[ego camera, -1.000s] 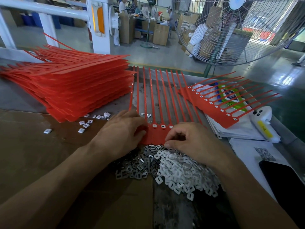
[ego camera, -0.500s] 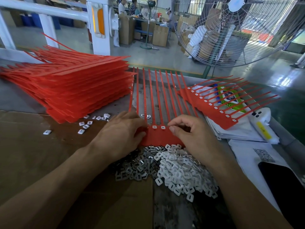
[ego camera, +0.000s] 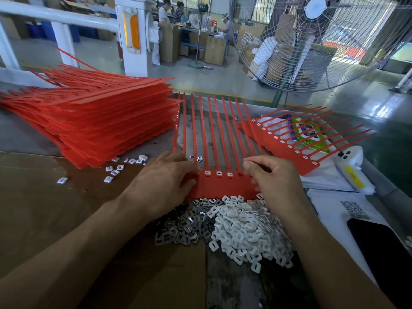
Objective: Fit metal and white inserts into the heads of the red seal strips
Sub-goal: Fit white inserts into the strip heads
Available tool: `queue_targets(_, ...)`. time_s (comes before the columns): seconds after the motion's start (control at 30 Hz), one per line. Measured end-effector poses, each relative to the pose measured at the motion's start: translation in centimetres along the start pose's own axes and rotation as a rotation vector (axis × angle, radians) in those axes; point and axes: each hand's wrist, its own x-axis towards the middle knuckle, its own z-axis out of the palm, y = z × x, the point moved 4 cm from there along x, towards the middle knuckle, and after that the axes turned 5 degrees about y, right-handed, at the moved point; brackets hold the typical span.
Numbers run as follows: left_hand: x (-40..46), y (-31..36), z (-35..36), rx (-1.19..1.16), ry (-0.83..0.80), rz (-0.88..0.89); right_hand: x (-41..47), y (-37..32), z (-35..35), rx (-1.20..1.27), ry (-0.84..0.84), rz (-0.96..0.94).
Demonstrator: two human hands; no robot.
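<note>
A joined row of red seal strips (ego camera: 225,186) lies in front of me, tails pointing away. Three of its heads show white inserts (ego camera: 218,173). My left hand (ego camera: 165,184) rests on the row's left end, fingers curled over it. My right hand (ego camera: 274,181) sits at the right end, fingertips curled down onto a head there; what they pinch is hidden. Below the row lie a heap of metal inserts (ego camera: 180,228) and a heap of white inserts (ego camera: 247,230).
A tall stack of red strip rows (ego camera: 95,121) fills the left. A filled row (ego camera: 296,143) lies at the right on papers beside a white handheld device (ego camera: 352,172). Loose inserts (ego camera: 116,172) dot the cardboard. A phone (ego camera: 383,248) lies at right.
My right hand has lifted from the white insert heap and moved up and right along the row. A third white insert now shows in the heads. My left hand stays put.
</note>
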Motion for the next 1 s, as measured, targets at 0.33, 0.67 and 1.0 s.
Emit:
queue_targets(0.33, 0.0, -0.1, 0.0, 0.009, -0.006, 0.002, 0.6, 1.1, -0.2, 0.094, 0.070, 0.054)
queue_targets(0.67, 0.1, -0.2, 0.1, 0.020, -0.009, 0.004, 0.9, 1.2, -0.3, 0.102, 0.077, 0.098)
queue_targets(1.0, 0.0, -0.2, 0.1, 0.014, -0.008, 0.004, 1.3, 1.4, -0.1, 0.010, 0.026, 0.131)
